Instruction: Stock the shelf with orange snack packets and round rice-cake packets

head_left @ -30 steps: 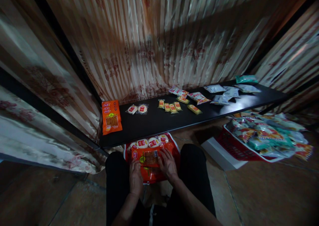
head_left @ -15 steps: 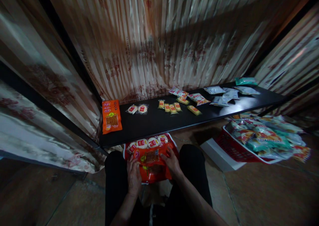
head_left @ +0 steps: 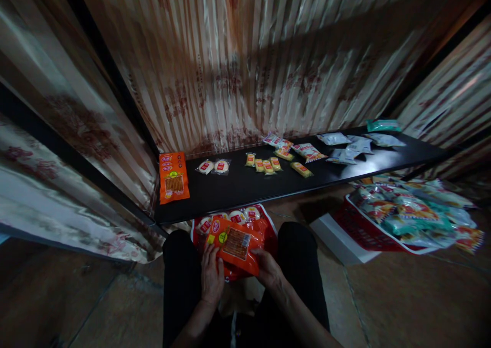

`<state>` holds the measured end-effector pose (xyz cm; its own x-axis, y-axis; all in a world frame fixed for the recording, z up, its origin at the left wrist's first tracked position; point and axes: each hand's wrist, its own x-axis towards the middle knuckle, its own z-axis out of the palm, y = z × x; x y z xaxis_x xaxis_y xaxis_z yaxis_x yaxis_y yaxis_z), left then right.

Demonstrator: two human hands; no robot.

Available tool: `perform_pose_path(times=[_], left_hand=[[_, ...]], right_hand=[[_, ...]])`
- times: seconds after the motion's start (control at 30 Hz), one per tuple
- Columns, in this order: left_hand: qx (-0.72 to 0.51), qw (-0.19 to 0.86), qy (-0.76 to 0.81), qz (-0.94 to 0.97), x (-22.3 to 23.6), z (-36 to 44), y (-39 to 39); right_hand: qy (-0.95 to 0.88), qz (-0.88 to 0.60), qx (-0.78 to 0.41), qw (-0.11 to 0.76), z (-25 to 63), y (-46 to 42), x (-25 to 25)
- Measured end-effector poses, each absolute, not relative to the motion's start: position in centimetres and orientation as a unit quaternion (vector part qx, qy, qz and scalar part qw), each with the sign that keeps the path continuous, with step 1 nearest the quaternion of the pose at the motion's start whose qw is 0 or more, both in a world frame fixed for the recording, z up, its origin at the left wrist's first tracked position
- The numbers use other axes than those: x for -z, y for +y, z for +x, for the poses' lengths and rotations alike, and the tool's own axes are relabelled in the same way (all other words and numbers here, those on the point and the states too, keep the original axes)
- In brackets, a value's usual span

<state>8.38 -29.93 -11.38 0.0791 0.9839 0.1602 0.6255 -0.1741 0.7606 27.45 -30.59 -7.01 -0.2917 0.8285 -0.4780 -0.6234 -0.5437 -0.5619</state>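
In the head view, the black shelf [head_left: 230,192] is the landmark, and just in front of its near edge, toward its left end, both hands are at an orange packet [head_left: 236,241] lifted at a tilt over a red basket [head_left: 272,226]. The right hand [head_left: 269,270] has the packet's lower right corner pinched, thumb on top; the left hand [head_left: 212,279] lays close-set fingers along its left edge, though whether it grips or only steadies cannot be told. As far as shows, the sorting by kind looks well along on the shelf: a matching orange pouch [head_left: 174,179] lies at its left end, then round white cakes [head_left: 221,166], small yellow packs [head_left: 268,167], red-and-white bags [head_left: 309,152], pale sachets [head_left: 358,146] and a green pack [head_left: 383,125] toward its right end. The held packet is not on the shelf, and much seems left: more round cakes [head_left: 237,216] sit in the near basket, and a second basket [head_left: 358,230], below the shelf's right half, is heaped with snack bags [head_left: 414,210].
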Motion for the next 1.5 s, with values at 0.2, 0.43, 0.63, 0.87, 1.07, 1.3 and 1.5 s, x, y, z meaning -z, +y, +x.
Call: perform_pose_path(times=[0.2, 0.43, 0.63, 0.87, 1.07, 1.3, 1.5], left_hand=[[-0.360, 0.324, 0.587, 0.648, 10.4, 8.3, -30.2], [-0.417, 0.399, 0.590, 0.565, 8.1, 8.2, -29.7], [-0.442, 0.554, 0.578, 0.405, 7.1, 8.7, -29.3], [-0.477, 0.732, 0.463, 0.151, 3.5, 9.4, -29.2], [-0.481, 0.761, 0.430, 0.070, 3.1, 9.1, -29.5], [-0.421, 0.804, 0.419, 0.016, 3.0, 8.0, -28.7], [-0.418, 0.843, 0.339, -0.024, 2.8, 7.5, -28.4]], right_hand=[[-0.119, -0.369, -0.774, 0.500, 26.8, -31.7, 6.4], [-0.150, -0.386, -0.759, 0.502, 26.3, -31.7, 5.4], [-0.212, -0.421, -0.720, 0.508, 25.7, -31.7, 4.9], [-0.516, -0.432, -0.605, 0.425, 24.3, -31.3, 2.9], [-0.688, -0.453, -0.439, 0.358, 23.0, -31.6, 3.0], [-0.748, -0.411, -0.413, 0.318, 23.1, -31.9, 0.4], [-0.626, -0.578, -0.299, 0.430, 23.7, -31.3, 1.8]])
